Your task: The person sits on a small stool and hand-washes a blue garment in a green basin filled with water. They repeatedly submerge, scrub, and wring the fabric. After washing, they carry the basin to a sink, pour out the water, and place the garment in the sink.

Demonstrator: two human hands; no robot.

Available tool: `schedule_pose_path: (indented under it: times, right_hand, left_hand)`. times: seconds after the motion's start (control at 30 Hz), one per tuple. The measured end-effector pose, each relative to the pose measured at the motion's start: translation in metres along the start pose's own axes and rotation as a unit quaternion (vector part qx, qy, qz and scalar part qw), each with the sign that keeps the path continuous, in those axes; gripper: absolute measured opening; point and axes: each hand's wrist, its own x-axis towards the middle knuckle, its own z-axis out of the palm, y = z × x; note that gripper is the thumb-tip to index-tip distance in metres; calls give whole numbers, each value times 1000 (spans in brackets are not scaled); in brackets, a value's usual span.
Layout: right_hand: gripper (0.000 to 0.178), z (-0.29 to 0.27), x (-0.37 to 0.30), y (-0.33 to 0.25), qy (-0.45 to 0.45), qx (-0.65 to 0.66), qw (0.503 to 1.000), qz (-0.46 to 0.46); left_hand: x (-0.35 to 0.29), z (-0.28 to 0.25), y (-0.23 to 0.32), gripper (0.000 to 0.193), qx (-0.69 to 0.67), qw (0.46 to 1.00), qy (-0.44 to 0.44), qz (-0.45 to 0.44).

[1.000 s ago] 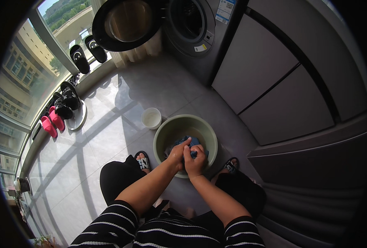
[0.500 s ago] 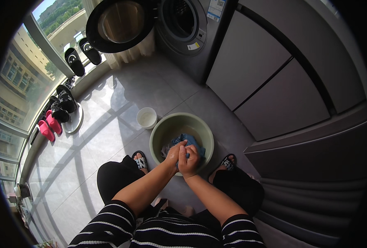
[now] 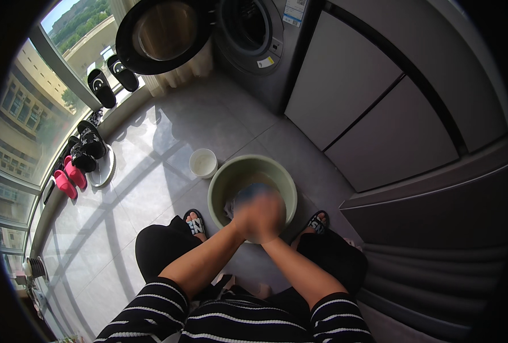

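A: Where are the hands in relation to the green plastic washbasin (image 3: 222,182)?
B: Over its near half. The left hand (image 3: 246,219) and the right hand (image 3: 269,216) are together there, side by side, with both bare forearms (image 3: 203,255) slanting in across the basin's near rim.

A: And the blue cloth (image 3: 254,190)?
B: Inside the basin, at the fingers' far side; it shows just beyond the hands, and they cover the rest. A greyish piece of fabric (image 3: 229,207) lies beside it, toward the basin's left wall.

A: Are the hands clamped on the cloth?
B: I cannot tell. Both are badly blurred, so the fingers don't separate from one another or from the fabric.

A: What stands nearest the basin?
B: A small white tub (image 3: 203,165), just off its far left rim. A black sandal (image 3: 195,223) on the left foot is near its left side, and another sandal (image 3: 318,222) on the right foot is near its right.

A: Farther off?
B: Beyond the basin, a dark front-loading washing machine (image 3: 275,71) with its round door (image 3: 165,30) swung open. Well to the basin's left, pink slippers (image 3: 66,186) by the window; to its right, a grey panelled cabinet (image 3: 344,77).
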Motion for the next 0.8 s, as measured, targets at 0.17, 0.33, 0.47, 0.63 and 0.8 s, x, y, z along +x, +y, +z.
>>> schedule_pose_path:
  times: [0.17,0.33,0.47,0.63,0.8]
  right_hand:
    - [32,-51,28,-41,-137,394,904,92]
    - [16,-11,10,7,-177,54,978,97]
    - [17,9,-7,3,-62,65,996,-5]
    - [34,-29,51,12,-208,305,836,406]
    - [38,-22,73,56,-118,455,761,446]
  left_hand:
    - [0,-10,-1,26,5,1000,-11,11]
    - [-1,-2,-4,26,-4,1000,-1,12]
    - [7,-27,-1,26,42,995,-54,68]
    - [34,-55,-7,27,314,888,-118,314]
    - [35,-32,28,26,412,826,-91,374]
